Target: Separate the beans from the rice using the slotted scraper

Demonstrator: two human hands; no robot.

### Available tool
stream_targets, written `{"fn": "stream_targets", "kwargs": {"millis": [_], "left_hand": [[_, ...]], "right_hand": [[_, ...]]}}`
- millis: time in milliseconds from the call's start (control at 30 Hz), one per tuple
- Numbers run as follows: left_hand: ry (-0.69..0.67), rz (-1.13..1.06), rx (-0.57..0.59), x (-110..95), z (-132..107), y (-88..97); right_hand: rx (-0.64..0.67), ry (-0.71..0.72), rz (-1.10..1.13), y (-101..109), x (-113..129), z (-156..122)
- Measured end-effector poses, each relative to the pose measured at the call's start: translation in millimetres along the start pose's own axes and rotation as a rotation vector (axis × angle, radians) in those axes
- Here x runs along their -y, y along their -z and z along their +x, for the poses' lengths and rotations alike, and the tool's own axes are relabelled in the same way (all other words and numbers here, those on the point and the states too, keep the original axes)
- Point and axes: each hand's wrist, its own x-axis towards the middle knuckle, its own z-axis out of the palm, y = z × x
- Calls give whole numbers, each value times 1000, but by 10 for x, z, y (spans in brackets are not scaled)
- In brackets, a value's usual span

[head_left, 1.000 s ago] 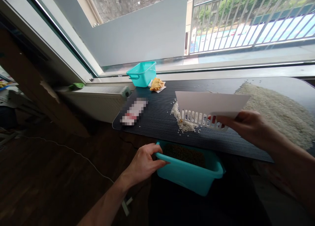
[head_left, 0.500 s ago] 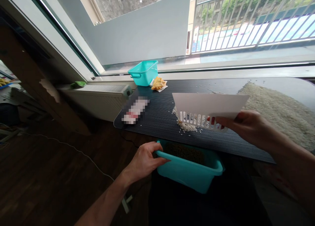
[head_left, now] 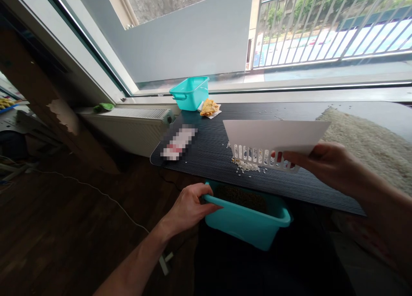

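My left hand (head_left: 189, 205) grips the near-left rim of a turquoise plastic tub (head_left: 241, 227), thumb outside and fingers over the edge. Dark, grainy stuff (head_left: 243, 198) lies inside the tub, just below the table's front edge. In my right hand (head_left: 325, 160) is a white slotted sheet (head_left: 275, 132), broad and plain above, with a row of slots low down. It stands tilted above the table, and my fingertips show red through some slots. Loose rice grains (head_left: 247, 165) lie under and beside its slotted edge.
A large heap of rice (head_left: 376, 145) covers the right of the black table (head_left: 206, 158). At its back left stand another turquoise tub (head_left: 189, 94) and a crumpled yellow cloth (head_left: 210, 108) on white paper. A blurred-out flat item (head_left: 179, 143) lies left, near the radiator (head_left: 128, 128).
The view has shifted slightly. The white slotted sheet is a little nearer and tilted slightly differently, uncovering less rice at its left. My left hand keeps its hold on the tub rim.
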Motion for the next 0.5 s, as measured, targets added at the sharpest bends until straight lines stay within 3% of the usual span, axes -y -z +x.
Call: {"fn": "stream_targets", "kwargs": {"millis": [133, 300, 500], "left_hand": [[-10, 15, 0, 5, 9, 11], [-6, 13, -2, -2, 8, 11], [-16, 19, -9, 16, 6, 8]], "right_hand": [[-52, -29, -56, 14, -21, -18], [23, -30, -26, 15, -26, -22], [-6, -48, -71, -29, -12, 10]]}}
